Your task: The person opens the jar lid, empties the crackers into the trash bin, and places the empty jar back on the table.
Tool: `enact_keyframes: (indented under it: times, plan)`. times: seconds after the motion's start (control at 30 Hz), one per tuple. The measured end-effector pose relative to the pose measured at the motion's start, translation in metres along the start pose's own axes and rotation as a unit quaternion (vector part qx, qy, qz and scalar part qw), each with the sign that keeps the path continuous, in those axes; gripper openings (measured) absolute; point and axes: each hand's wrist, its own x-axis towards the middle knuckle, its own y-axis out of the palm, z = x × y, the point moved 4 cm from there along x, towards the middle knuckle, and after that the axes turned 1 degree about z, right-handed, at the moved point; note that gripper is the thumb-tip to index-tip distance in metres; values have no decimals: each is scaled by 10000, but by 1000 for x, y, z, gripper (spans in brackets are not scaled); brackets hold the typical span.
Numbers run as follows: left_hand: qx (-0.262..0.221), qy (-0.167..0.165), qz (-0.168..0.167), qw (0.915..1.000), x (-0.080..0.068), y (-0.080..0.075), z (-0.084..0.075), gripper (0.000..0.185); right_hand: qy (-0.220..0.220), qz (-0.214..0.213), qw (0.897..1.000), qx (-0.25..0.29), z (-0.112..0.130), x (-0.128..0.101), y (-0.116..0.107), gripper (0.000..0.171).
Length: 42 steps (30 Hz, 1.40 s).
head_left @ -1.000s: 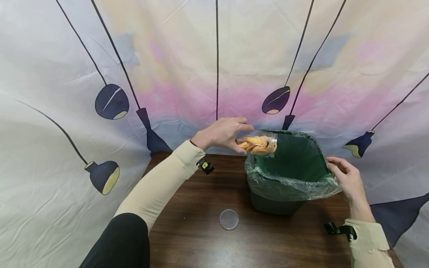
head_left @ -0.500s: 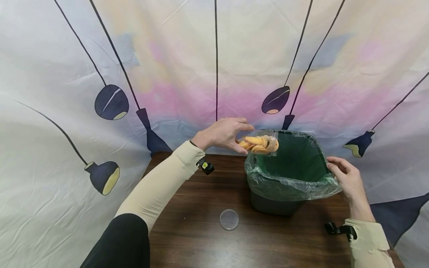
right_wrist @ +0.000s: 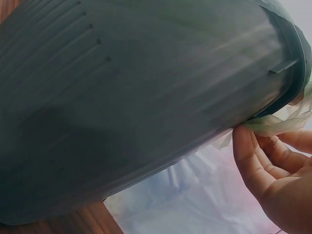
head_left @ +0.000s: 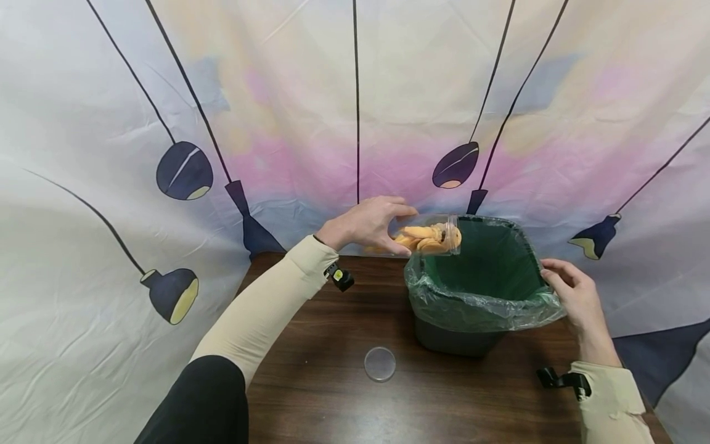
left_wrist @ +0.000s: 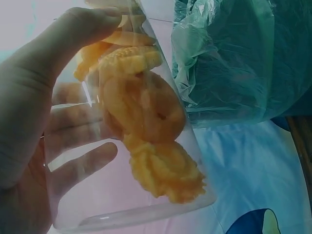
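Observation:
My left hand (head_left: 373, 223) grips a clear plastic jar (left_wrist: 141, 217) that lies tipped on its side, its mouth over the left rim of a trash can (head_left: 460, 336). Inside the jar sit several yellow-orange cookies (left_wrist: 146, 105), bunched toward the mouth in the head view. A green plastic bag (head_left: 490, 259) lines the can and folds down over its outside. At the can's right rim, my right hand (head_left: 578, 296) pinches the bag's edge; the right wrist view shows thumb and fingers on the thin plastic beside the dark can wall (right_wrist: 146, 87).
A round clear lid (head_left: 379, 364) lies flat on the dark wooden table (head_left: 327, 327), in front of the can to the left. Behind the table hangs a cloth backdrop (head_left: 310, 92) printed with lamps, close to the can's back rim.
The cookies have slid slightly toward the jar's mouth. The jar and left hand have shifted only a little, while the right hand stays at the rim.

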Motion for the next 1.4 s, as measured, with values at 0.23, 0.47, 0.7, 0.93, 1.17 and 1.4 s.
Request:
enact_keyframes:
  times: [0.23, 0.47, 0.7, 0.93, 1.17, 1.4]
  plan:
    - [-695, 115, -150, 9974, -1, 1, 4, 69, -58, 10, 10000, 57, 2, 0, 1, 31]
    - [-1074, 70, -40, 9942, -1, 0, 5, 70, -60, 16, 10000, 52, 3, -2, 2, 31]
    - [-1410, -91, 116, 9899, 1, -2, 8, 71, -94, -20, 9999, 54, 5, -2, 2, 31]
    - [-1442, -38, 182, 9894, 4, -6, 8, 70, -86, -22, 10000, -25, 6, -3, 2, 31]
    - [-1331, -43, 290, 9907, 8, -8, 7, 69, -125, -46, 9999, -41, 6, -3, 3, 29]
    - [-1148, 53, 388, 9926, 10, -12, 5, 56, -48, -33, 10000, -16, 5, -2, 3, 29]
